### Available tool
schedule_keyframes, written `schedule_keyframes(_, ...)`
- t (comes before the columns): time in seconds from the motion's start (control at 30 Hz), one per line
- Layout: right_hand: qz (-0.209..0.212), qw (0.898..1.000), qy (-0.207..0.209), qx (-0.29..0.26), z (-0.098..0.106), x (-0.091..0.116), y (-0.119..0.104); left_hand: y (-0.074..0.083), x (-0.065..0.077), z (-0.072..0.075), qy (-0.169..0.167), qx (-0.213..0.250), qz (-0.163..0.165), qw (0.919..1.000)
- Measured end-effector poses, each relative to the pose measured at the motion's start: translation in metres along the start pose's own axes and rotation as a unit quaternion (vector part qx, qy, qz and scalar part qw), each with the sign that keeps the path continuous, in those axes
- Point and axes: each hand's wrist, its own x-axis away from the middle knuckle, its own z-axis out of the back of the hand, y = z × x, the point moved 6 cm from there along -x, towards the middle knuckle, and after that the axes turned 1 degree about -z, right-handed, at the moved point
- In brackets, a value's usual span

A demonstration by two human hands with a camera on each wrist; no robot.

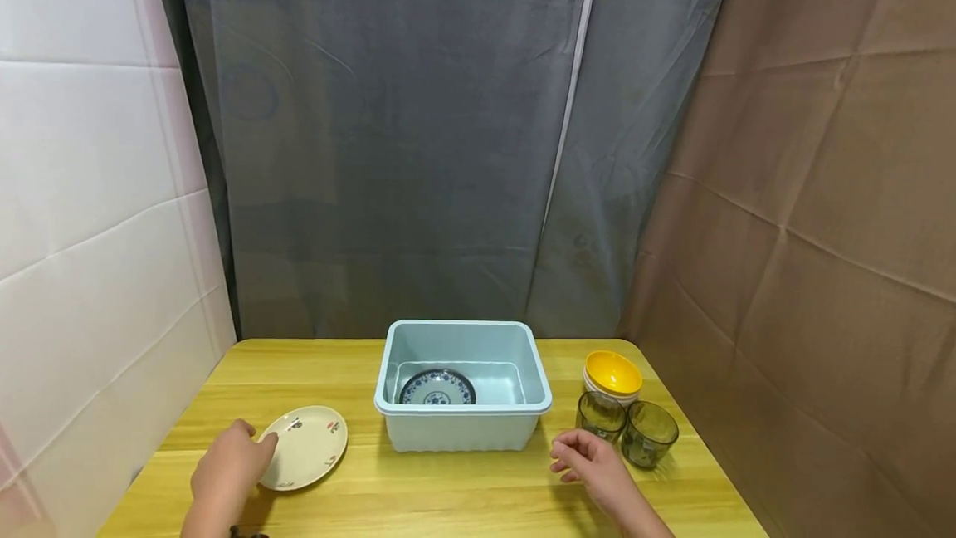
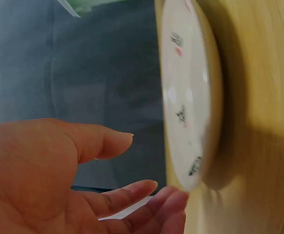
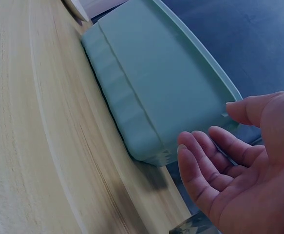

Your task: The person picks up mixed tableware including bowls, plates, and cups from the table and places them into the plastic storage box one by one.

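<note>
My left hand (image 1: 231, 465) is at the left edge of a cream plate (image 1: 308, 448) with small floral marks, lying on the table. In the left wrist view its thumb and fingers are spread apart, fingertips right at the plate's rim, nothing between them. My right hand (image 1: 595, 470) hovers over the table in front of two dark green glasses (image 1: 651, 438), its fingers loosely bent and holding nothing. From the right wrist view, the fingertips overlap the near corner of a light blue plastic tub (image 3: 146, 73). Inside that tub lies a blue-patterned plate (image 1: 437, 388).
A yellow bowl (image 1: 616, 372) is stacked on a whitish one behind the glasses at the right. The wooden table (image 1: 418, 496) is bordered by a white cloth on the left, a grey curtain (image 1: 403, 148) behind and a brown cloth (image 1: 836, 272) on the right.
</note>
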Motion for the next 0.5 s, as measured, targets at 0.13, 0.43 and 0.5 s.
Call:
schedule_keyframes(0.13,-0.005,1.000,-0.003,0.000,0.000,-0.001,0.002,-0.009,-0.008,-0.003,-0.030,-0.007,0.015,0.9994)
schedule_keyframes(0.43,-0.005,1.000,-0.018,-0.005,-0.002,-0.002,0.005,-0.015,-0.010,-0.009,-0.067,0.002,0.018,0.9976)
schedule_keyframes(0.5,-0.005,1.000,-0.019,-0.005,-0.003,-0.002,0.005,-0.016,-0.010,-0.010,-0.060,-0.002,0.008,0.9982)
